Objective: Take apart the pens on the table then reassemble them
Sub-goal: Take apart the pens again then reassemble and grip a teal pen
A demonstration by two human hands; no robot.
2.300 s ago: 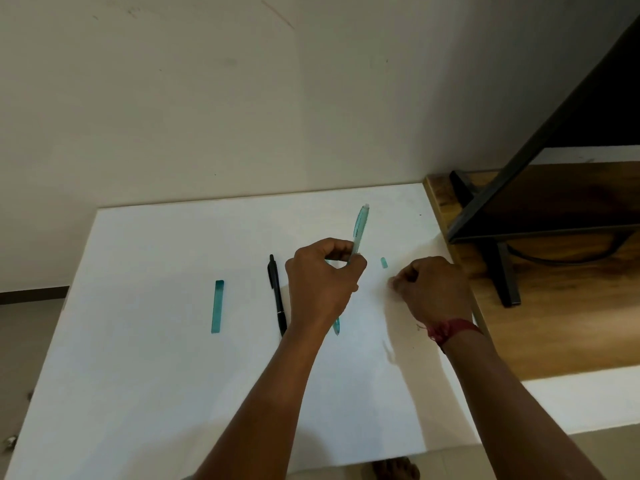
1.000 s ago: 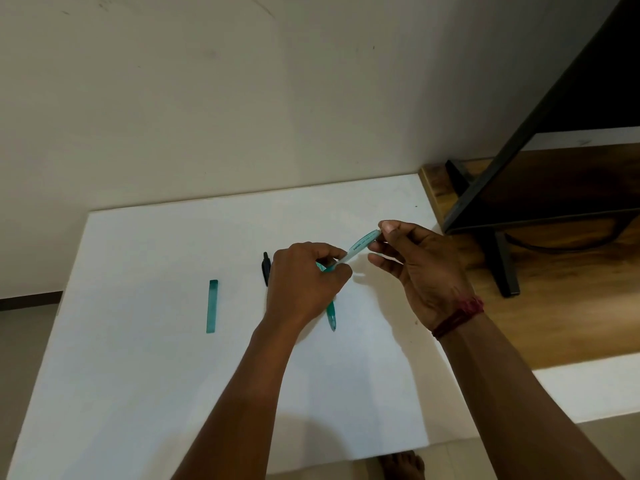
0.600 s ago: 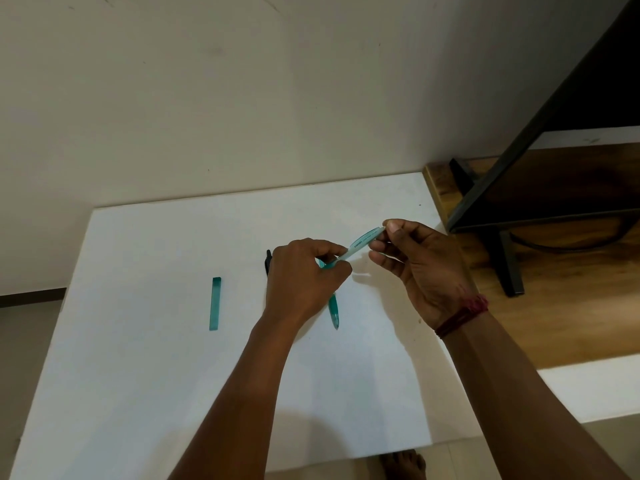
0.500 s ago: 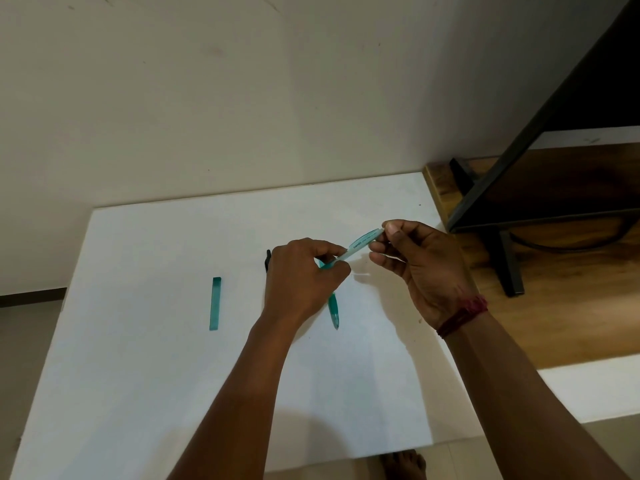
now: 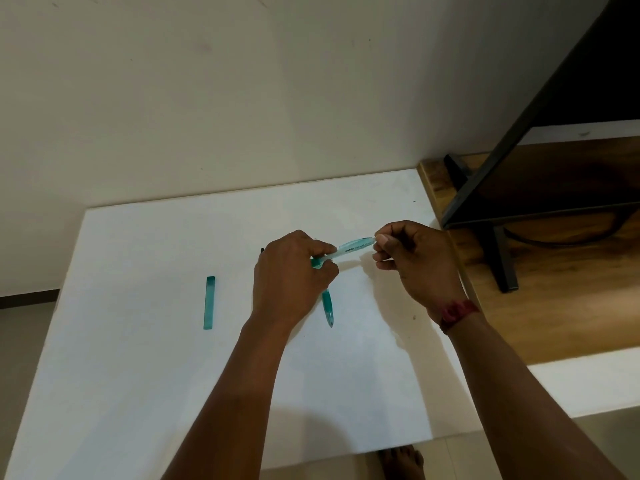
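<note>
The left hand (image 5: pixel 291 275) grips the near end of a teal pen barrel (image 5: pixel 353 249), its fingers clamped on it, held just above the white table (image 5: pixel 138 375); the right hand (image 5: pixel 412 261) pinches the barrel's far end, fingers together on its tip; a second teal pen piece (image 5: pixel 327 308) lies on the table just below the left hand; a teal cap (image 5: pixel 209 303) lies well left of that hand; a black pen (image 5: pixel 262 250) peeks out behind it.

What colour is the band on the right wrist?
Red; the band on the right wrist shows in the head view.
</note>
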